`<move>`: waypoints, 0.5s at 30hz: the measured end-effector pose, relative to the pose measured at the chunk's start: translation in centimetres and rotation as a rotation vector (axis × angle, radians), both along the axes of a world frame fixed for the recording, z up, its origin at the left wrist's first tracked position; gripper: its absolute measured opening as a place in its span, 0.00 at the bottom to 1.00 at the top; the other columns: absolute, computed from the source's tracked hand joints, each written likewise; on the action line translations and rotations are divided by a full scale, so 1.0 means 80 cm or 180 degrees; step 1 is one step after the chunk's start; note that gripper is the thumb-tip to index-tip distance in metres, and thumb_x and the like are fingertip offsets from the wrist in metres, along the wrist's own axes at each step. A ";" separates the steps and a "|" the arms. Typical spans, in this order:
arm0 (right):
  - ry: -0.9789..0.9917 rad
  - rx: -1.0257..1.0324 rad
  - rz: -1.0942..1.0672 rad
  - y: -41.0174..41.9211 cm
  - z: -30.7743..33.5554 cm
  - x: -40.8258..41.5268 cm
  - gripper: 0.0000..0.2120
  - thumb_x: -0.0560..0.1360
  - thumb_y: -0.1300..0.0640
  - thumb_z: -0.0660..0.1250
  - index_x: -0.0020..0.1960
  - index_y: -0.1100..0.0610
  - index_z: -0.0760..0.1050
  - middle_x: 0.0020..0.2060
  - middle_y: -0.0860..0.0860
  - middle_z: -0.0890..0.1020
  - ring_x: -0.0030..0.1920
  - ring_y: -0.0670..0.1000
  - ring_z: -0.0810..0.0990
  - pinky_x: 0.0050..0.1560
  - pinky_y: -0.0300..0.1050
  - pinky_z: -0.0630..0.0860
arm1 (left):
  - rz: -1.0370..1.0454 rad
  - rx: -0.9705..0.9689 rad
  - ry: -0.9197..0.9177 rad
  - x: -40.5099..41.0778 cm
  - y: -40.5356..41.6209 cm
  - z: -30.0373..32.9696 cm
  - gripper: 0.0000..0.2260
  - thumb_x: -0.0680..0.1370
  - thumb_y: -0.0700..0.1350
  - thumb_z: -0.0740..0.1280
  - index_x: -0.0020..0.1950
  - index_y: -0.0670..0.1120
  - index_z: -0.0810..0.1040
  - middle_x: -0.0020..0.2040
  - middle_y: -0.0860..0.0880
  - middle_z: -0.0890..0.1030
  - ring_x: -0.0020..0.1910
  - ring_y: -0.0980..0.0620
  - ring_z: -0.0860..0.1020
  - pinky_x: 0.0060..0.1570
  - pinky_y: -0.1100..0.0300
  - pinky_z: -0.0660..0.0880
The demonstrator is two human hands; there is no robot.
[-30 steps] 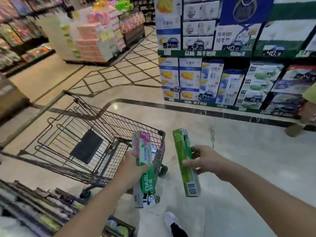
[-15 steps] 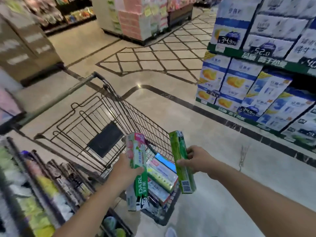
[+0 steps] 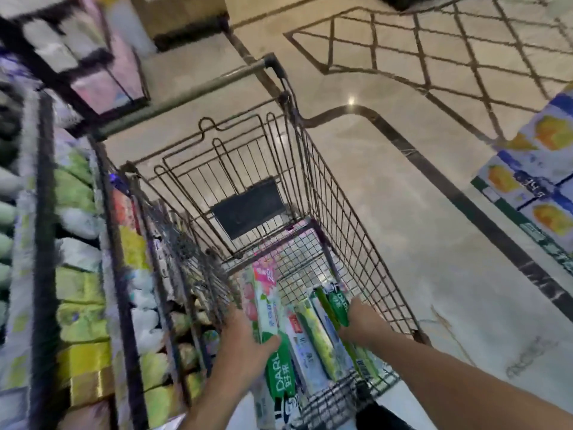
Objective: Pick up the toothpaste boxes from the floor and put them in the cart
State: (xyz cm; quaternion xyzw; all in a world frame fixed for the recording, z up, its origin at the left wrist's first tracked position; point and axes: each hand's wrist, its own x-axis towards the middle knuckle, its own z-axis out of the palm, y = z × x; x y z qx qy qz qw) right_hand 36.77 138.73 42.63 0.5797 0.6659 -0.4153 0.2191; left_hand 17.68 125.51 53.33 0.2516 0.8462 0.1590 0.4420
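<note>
A wire shopping cart (image 3: pixel 356 231) stands in front of me, seen from above its near end. My left hand (image 3: pixel 245 339) grips a white, pink and green toothpaste box (image 3: pixel 266 308) held lengthwise over the cart's near left side. My right hand (image 3: pixel 361 318) grips a green toothpaste box (image 3: pixel 336 304), lowered inside the cart among several other toothpaste boxes (image 3: pixel 310 339) lying on the cart's floor.
Store shelves (image 3: pixel 77 274) packed with goods run close along the cart's left side. A display of blue and white boxes (image 3: pixel 533 181) stands at the right. Polished tile floor (image 3: pixel 418 212) stretches to the right and beyond the cart's handle (image 3: pixel 192 88).
The view has swung down over the cart. Both hands have moved forward and down; the right hand's green box has dropped inside the cart among the others.
</note>
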 end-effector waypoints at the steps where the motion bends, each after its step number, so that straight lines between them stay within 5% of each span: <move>1: -0.0026 -0.0020 0.0083 0.002 -0.013 -0.003 0.28 0.74 0.54 0.71 0.66 0.62 0.62 0.44 0.51 0.76 0.39 0.48 0.75 0.34 0.41 0.71 | 0.0064 -0.0088 -0.0020 0.006 0.000 -0.008 0.22 0.75 0.50 0.73 0.61 0.49 0.64 0.58 0.49 0.76 0.49 0.53 0.78 0.49 0.54 0.77; 3: -0.0091 -0.0026 0.0284 0.004 -0.031 -0.009 0.26 0.75 0.56 0.70 0.67 0.64 0.63 0.50 0.54 0.78 0.43 0.51 0.77 0.37 0.40 0.71 | 0.0208 -0.0245 -0.0063 0.016 -0.002 -0.028 0.29 0.76 0.52 0.72 0.69 0.47 0.59 0.63 0.47 0.74 0.52 0.50 0.77 0.48 0.56 0.74; 5: -0.0122 -0.0016 0.0349 0.001 -0.049 -0.012 0.21 0.77 0.58 0.67 0.66 0.63 0.64 0.52 0.55 0.79 0.46 0.52 0.79 0.36 0.40 0.71 | 0.0252 -0.0285 -0.0138 0.026 -0.005 -0.043 0.26 0.77 0.52 0.71 0.65 0.47 0.59 0.58 0.49 0.74 0.45 0.54 0.76 0.40 0.63 0.71; 10: -0.0054 -0.0159 0.0106 -0.006 -0.084 -0.015 0.26 0.71 0.53 0.77 0.61 0.59 0.67 0.42 0.50 0.78 0.40 0.47 0.79 0.33 0.38 0.74 | 0.0420 -0.0482 -0.0267 0.044 -0.013 -0.090 0.23 0.76 0.50 0.71 0.62 0.49 0.60 0.50 0.55 0.73 0.43 0.61 0.75 0.38 0.66 0.71; 15: 0.0010 -0.0340 0.0055 0.004 -0.096 -0.004 0.28 0.67 0.48 0.79 0.58 0.55 0.67 0.49 0.51 0.80 0.48 0.52 0.82 0.52 0.51 0.81 | 0.0398 -0.0706 -0.0225 0.055 0.002 -0.132 0.23 0.75 0.49 0.72 0.61 0.45 0.62 0.45 0.53 0.75 0.38 0.57 0.77 0.37 0.58 0.76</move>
